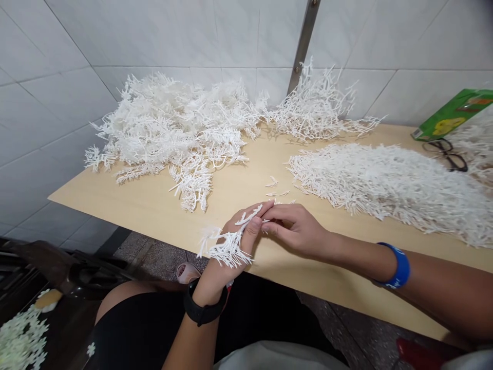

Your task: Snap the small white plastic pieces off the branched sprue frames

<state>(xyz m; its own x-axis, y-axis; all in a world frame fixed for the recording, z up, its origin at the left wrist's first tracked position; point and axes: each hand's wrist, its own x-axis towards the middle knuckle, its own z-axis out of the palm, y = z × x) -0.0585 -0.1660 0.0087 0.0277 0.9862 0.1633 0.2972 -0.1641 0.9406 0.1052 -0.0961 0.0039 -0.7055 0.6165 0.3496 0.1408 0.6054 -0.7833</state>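
Plainly, the white branching sprig (pixel 228 248) sits above the tabletop's (pixel 265 156) near edge, pinned by the left hand's (pixel 249 237) thumb; the right hand's (pixel 298 229) fingers bunch at its end, grip hidden. Bracing close to those fingertips should limit twisting.

The right end of the worktop (pixel 239 190) runs out of the picture, as does the green box (pixel 439 121) at its back. Above its front part, a white sprig (pixel 233 249) covers some of the left hand (pixel 249 237), and the right hand's (pixel 304 228) grip is hard to make out. Below its right side, a red object (pixel 416 353) is too blurred to identify.
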